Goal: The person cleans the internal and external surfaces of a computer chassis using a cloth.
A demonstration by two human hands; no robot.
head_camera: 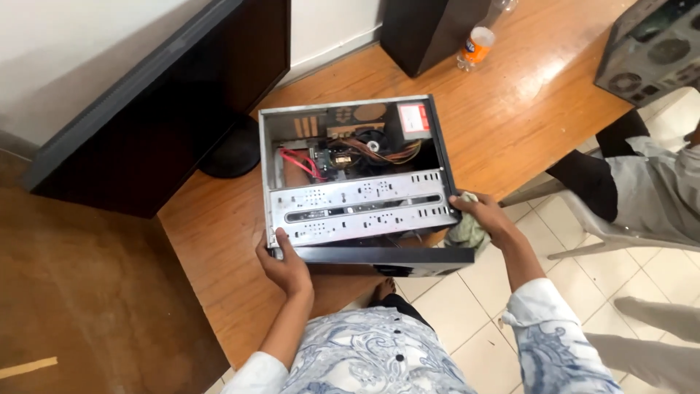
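An open desktop computer case [357, 208] lies on its side at the near edge of a wooden table [510, 124], its metal drive bay, red cables and fan showing inside. My left hand [281, 264] grips the case's near left corner. My right hand [483, 215] holds the near right corner, with a pale green cloth [465, 232] pressed between palm and case.
A dark monitor [146, 109] stands at the left with its round base [233, 149]. A black speaker [426, 33] and an orange drink bottle [475, 45] sit at the back. Another computer case [652, 47] is top right. A seated person's legs [627, 182] are at the right, over a tiled floor.
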